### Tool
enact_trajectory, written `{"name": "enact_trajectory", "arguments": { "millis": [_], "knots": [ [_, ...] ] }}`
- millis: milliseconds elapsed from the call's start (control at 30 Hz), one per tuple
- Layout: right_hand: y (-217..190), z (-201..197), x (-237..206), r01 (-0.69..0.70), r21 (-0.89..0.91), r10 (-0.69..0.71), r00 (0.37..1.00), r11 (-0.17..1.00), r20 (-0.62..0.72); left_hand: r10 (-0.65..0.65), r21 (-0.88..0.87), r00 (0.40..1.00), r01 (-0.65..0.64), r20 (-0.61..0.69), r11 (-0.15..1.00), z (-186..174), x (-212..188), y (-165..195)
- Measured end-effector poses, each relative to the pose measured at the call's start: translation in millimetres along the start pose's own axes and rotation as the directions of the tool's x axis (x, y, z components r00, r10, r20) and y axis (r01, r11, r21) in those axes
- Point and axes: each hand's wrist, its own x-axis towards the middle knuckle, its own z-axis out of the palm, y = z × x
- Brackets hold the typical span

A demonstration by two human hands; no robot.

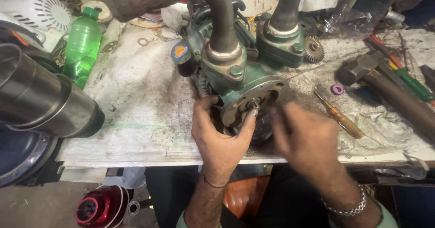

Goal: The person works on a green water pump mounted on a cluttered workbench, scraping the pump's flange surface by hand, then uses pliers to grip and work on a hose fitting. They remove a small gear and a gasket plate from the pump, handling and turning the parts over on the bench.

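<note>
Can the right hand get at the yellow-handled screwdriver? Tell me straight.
Probably yes: the right hand is at the green pump's flange, and the screwdriver lies just beside it on the bench, nothing between them.
</note>
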Motion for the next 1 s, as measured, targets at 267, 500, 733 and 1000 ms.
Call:
{"name": "enact_trajectory", "arguments": {
  "millis": [267,500,733,1000],
  "knots": [
    [-3.5,5.1,3.9,-0.013,-0.030,0.012,0.999,0.999,-0.035,-0.043,-0.025,0.999,0.043,-0.001,0.999,0.0,1.9,3.4],
    [-5.7,-0.3,4.9,-0.122,-0.058,0.120,0.992,0.991,-0.047,-0.027,-0.022,1.000,0.027,-0.005,0.999,0.1,1.3,3.5],
    [-0.8,2.6,1.9,0.028,-0.069,-0.030,0.999,0.997,-0.019,-0.030,0.002,0.999,0.030,-0.018,1.000,0.0,-1.0,2.9],
    [1.0,7.3,-2.3,0.016,-0.047,-0.019,0.997,0.999,-0.079,-0.025,-0.003,0.999,0.025,-0.024,1.000,2.1,0.9,4.5]
  ]
}}
